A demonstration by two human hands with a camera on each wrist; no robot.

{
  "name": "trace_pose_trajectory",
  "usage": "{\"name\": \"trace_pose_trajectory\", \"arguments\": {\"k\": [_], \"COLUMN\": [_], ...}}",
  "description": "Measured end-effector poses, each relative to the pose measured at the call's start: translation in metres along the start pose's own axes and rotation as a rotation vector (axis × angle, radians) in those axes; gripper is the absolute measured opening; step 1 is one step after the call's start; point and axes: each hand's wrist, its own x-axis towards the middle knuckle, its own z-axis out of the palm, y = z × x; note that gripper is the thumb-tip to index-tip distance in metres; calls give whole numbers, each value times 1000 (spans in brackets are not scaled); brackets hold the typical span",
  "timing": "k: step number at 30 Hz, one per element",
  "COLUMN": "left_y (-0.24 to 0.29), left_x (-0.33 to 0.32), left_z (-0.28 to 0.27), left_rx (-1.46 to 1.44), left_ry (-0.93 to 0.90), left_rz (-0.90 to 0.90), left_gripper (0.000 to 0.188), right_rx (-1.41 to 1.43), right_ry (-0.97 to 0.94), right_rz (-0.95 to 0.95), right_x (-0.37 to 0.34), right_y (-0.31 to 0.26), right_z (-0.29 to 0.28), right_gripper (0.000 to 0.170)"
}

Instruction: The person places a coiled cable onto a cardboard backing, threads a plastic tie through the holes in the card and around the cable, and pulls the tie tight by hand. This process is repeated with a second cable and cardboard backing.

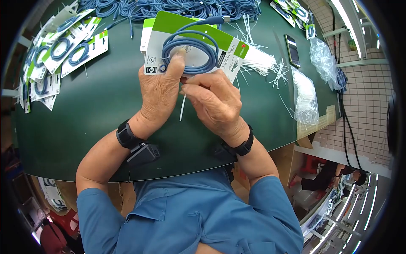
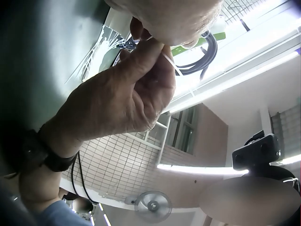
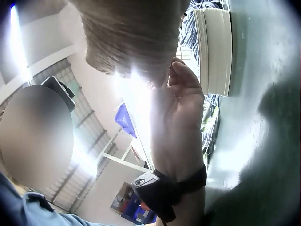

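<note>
My left hand point(image 1: 158, 95) holds a green and white packaging card point(image 1: 154, 44) marked USB-C to USB-C, its thumb pressing a coiled blue USB-C cable point(image 1: 198, 68) against the front. One cable plug point(image 1: 218, 20) sticks out past the card's top edge. Just below the card's lower edge, my right hand point(image 1: 218, 101) pinches a thin white cable tie point(image 1: 182, 108), whose tail hangs downward. In the left wrist view the tie point(image 2: 175, 65) shows beside the right hand's point(image 2: 113, 101) fingertips. The fingers behind the card are hidden.
Blue cables point(image 1: 139, 9) are heaped at the back. Carded cables point(image 1: 63, 48) pile up at the left. White ties point(image 1: 260, 61), a phone point(image 1: 292, 51) and a plastic bag of ties point(image 1: 305, 99) lie at the right. A thick card stack point(image 3: 218, 52) stands behind the hands.
</note>
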Motion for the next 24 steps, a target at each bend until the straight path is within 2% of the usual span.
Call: {"name": "trace_pose_trajectory", "arguments": {"k": [7,10,16,19,20,23,24], "left_y": [1,1,-6,-14,-11,-1,0], "left_x": [-5,-6,-4,2,1,-2,-1], "left_z": [-1,2,-8,-13,-10,2,2], "left_rx": [58,51,170,348,356,53,57], "left_ry": [-30,-28,-109,-131,-142,-61,-70], "left_rz": [95,79,87,302,300,72,71], "left_gripper": [16,17,19,21,21,21,21], "right_rx": [-100,-203,-170,-142,-138,-135,-124], "right_ry": [100,49,67,100,104,117,124], "right_rz": [1,64,69,61,59,58,50], "right_x": [8,9,4,1,0,1,3], "right_y": [-4,-5,-4,-2,-1,-3,-6], "right_z": [-6,-6,-5,-3,-2,-1,-2], "right_gripper": [30,29,30,30,29,29,29]}}
